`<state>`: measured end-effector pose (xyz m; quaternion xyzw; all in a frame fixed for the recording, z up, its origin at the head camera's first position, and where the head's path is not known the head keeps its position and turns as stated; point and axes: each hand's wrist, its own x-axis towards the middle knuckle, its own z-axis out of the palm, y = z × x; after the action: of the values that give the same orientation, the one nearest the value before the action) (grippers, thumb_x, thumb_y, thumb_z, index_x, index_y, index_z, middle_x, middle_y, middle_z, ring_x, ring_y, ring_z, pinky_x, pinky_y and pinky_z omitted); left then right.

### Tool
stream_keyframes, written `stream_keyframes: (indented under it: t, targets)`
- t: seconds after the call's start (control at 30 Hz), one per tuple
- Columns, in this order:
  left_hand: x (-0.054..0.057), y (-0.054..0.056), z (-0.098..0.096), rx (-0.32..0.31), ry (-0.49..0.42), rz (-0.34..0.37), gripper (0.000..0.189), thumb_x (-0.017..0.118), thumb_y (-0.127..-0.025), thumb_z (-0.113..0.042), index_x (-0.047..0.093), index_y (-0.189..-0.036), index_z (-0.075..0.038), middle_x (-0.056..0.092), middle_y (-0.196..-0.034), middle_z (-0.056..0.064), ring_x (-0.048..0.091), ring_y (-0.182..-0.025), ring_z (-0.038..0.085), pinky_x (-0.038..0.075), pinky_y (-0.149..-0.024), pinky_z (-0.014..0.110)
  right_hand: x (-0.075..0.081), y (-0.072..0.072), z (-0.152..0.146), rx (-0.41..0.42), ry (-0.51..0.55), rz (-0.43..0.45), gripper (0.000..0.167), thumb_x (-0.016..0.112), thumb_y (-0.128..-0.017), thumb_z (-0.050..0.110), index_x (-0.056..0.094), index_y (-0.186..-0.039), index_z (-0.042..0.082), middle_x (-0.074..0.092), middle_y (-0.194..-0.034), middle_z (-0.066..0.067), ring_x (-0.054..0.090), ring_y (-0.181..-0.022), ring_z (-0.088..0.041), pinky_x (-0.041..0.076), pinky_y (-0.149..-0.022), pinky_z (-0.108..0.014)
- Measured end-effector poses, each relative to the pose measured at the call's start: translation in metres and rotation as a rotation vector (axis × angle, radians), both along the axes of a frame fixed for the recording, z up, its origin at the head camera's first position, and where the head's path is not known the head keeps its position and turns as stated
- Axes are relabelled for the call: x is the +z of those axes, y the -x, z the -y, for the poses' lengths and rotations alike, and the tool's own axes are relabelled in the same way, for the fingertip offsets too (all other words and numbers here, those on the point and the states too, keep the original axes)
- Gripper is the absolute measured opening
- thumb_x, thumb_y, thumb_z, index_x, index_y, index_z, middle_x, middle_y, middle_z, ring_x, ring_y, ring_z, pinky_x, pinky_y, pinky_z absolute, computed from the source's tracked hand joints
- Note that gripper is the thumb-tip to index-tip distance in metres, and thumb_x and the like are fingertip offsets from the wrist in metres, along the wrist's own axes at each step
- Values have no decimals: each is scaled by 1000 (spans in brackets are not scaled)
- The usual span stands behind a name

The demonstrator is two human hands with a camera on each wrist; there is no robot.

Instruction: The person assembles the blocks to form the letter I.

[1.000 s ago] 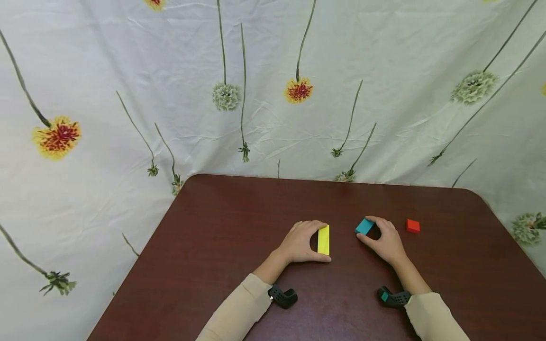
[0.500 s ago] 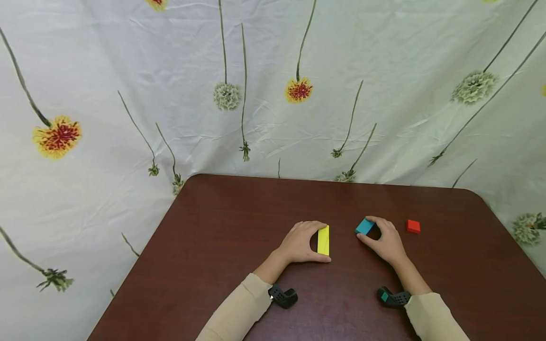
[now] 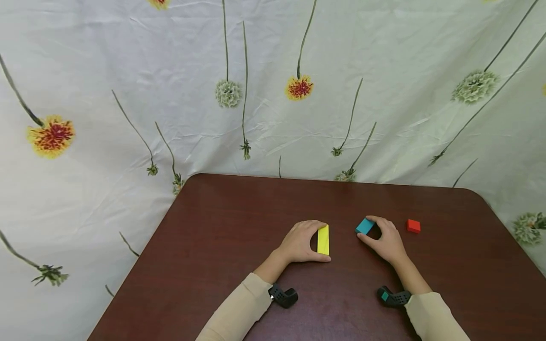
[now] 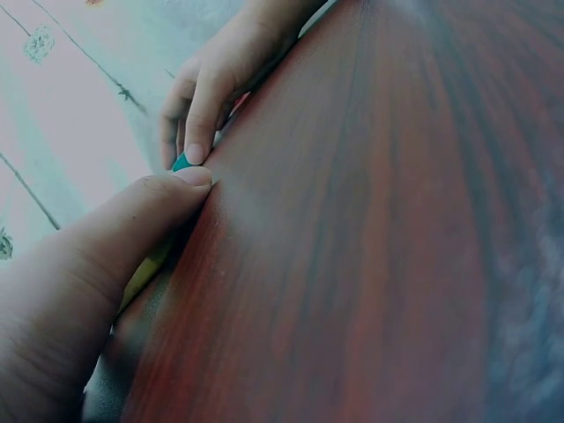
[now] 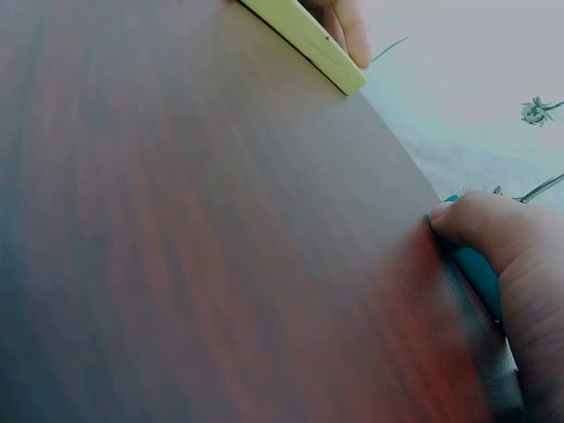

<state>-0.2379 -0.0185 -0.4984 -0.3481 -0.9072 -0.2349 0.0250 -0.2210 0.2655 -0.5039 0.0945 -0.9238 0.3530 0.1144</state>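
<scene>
My left hand [image 3: 300,242] holds a long yellow block [image 3: 323,240] by its two ends, thumb at the near end and fingers at the far end. To its right, my right hand [image 3: 386,239] grips a blue block [image 3: 364,226] between thumb and fingers, the block turned at a slant. A gap of bare table separates the two blocks. In the right wrist view the yellow block [image 5: 308,40] lies along the tabletop, and the blue block [image 5: 476,271] is partly covered by my thumb. The left wrist view shows only a sliver of the yellow block [image 4: 148,271] behind my thumb.
A small red block [image 3: 413,226] lies on the dark brown table [image 3: 239,208], just right of my right hand. Behind the table's far edge hangs a white cloth [image 3: 187,61] printed with flowers. Black bands [image 3: 283,297] sit at both wrists.
</scene>
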Motion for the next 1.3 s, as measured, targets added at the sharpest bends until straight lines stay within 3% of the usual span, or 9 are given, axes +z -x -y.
stream_keyframes:
  t: [0.33, 0.63, 1.3]
  targets:
    - [-4, 1, 1, -14, 9, -1, 89, 74, -73, -63, 46, -144, -17, 49, -142, -3, 41, -134, 17, 30, -111, 39, -2, 0, 0, 0, -6, -12, 58, 75, -86, 26, 54, -132, -2, 50, -134, -26, 40, -123, -44, 34, -99, -61]
    - [-2, 1, 1, -22, -16, 3, 72, 64, -86, -58, 47, -143, -17, 51, -140, -1, 43, -132, 19, 30, -111, 40, -1, -1, 1, -3, 0, -18, 58, 75, -86, 26, 54, -131, -2, 51, -133, -26, 40, -122, -44, 34, -98, -61]
    - [-2, 2, 2, -26, 7, 17, 62, 58, -94, -50, 46, -144, -16, 48, -144, 1, 41, -135, 20, 28, -112, 41, -2, 0, 1, -2, 5, -17, 57, 75, -86, 26, 55, -132, -1, 50, -134, -25, 40, -123, -43, 34, -98, -60]
